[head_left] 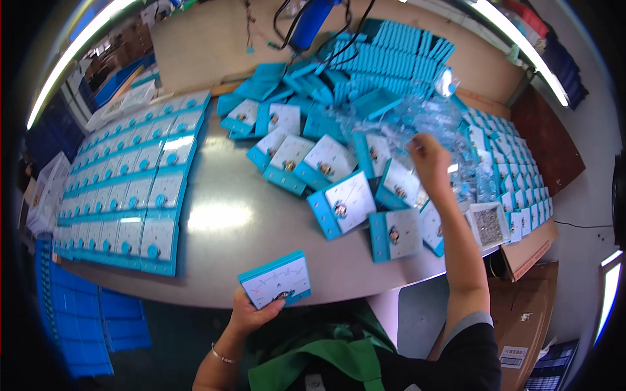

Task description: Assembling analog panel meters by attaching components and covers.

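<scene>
My left hand (253, 311) grips a teal panel meter (282, 280) with a white dial, held tilted above the table's near edge. The thumb lies on the lower part of the dial, beside the meter's exposed round mechanism. My right hand (430, 161) is raised on the right over a heap of clear plastic covers (424, 124). Its fingers are curled together, and whatever they may hold is too small to make out. Below and left of that hand lie several loose uncovered meters, one of them a meter (345, 205) facing up with its mechanism showing.
Rows of covered meters (140, 195) fill the table's left side, and more meter rows (515, 163) stand at the right. Teal housings (391, 58) are stacked at the back. A white tray (488, 225) holds small metal parts. A blue power screwdriver (314, 25) hangs overhead.
</scene>
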Tool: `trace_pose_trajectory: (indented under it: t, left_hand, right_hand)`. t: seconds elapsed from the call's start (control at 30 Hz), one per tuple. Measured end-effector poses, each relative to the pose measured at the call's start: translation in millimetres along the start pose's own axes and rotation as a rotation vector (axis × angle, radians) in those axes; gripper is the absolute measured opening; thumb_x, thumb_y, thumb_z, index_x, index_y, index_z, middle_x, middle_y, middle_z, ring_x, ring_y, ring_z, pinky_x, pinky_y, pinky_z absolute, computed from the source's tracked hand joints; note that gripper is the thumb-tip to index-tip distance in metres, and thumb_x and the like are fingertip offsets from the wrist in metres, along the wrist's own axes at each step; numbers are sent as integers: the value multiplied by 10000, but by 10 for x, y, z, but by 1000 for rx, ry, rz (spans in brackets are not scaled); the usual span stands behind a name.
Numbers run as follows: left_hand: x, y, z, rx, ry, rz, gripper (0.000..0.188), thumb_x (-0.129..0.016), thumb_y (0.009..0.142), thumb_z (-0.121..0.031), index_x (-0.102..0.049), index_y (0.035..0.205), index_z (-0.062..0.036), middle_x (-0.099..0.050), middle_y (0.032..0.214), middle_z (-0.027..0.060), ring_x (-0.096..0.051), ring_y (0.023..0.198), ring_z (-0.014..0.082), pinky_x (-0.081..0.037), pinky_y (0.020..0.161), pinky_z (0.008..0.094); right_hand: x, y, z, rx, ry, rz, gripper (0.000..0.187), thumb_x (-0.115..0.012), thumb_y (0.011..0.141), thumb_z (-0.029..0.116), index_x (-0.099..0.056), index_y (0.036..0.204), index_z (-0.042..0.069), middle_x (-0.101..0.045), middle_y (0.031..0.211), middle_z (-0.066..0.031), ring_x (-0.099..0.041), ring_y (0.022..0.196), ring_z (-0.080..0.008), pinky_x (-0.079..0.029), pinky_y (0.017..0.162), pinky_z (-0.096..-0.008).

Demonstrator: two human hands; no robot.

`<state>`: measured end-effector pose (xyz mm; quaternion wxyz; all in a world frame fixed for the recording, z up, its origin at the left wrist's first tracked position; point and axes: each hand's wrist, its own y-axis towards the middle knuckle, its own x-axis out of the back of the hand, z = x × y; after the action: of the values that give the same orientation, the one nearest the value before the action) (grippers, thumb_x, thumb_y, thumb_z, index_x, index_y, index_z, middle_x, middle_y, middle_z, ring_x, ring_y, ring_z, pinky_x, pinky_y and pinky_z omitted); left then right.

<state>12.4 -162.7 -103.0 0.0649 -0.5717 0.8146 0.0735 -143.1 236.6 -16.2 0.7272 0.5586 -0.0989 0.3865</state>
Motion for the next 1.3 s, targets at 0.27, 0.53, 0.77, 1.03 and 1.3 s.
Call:
trace_pose_trajectory:
  t: [0.27,0.53,0.77,1.03,1.3]
  left_hand:
    - [-296,-135,0,-644,819,391,388,-735,646,-66,-642,1018,-125,-519,1251,154,-652,871,248,-554,706,306]
    - [-244,-363,9,-299,997,354,434,-729,598,-18,-631,1005,-130,-374,1397,110,-631,957,269,-554,741,309]
    - [-56,-312,-114,-306,933,417,449,-719,600,16,-624,1019,-116,-373,1395,122,-585,1057,277,-544,779,316]
    - [40,-635,15,-261,582,317,330,-704,673,7,-632,993,-21,-582,1149,141,-648,882,250,-536,749,298]
    - [299,-861,-72,9,-257,-243,312,-679,751,-53,-571,1037,13,-627,971,120,-640,800,194,-541,659,302]
  right_hand:
    - [194,-985,1538,-480,755,851,222,-614,840,103,-557,989,-51,-642,765,-117,-636,658,-156,-492,604,-263]
    - [64,-1280,1515,154,309,860,434,-714,729,192,-580,1123,69,-538,1167,-212,-637,765,-321,-512,690,-383]
    - [61,-1253,1523,175,445,1096,572,-774,668,166,-575,1204,136,-390,1342,-192,-643,791,-269,-531,686,-318]
    - [-61,-1345,1693,178,290,851,540,-781,655,260,-611,1150,127,-451,1281,-211,-638,817,-319,-528,690,-348]
    - [-75,-1203,1918,47,428,799,534,-777,654,229,-608,1147,113,-456,1282,-213,-647,732,-267,-531,644,-330]
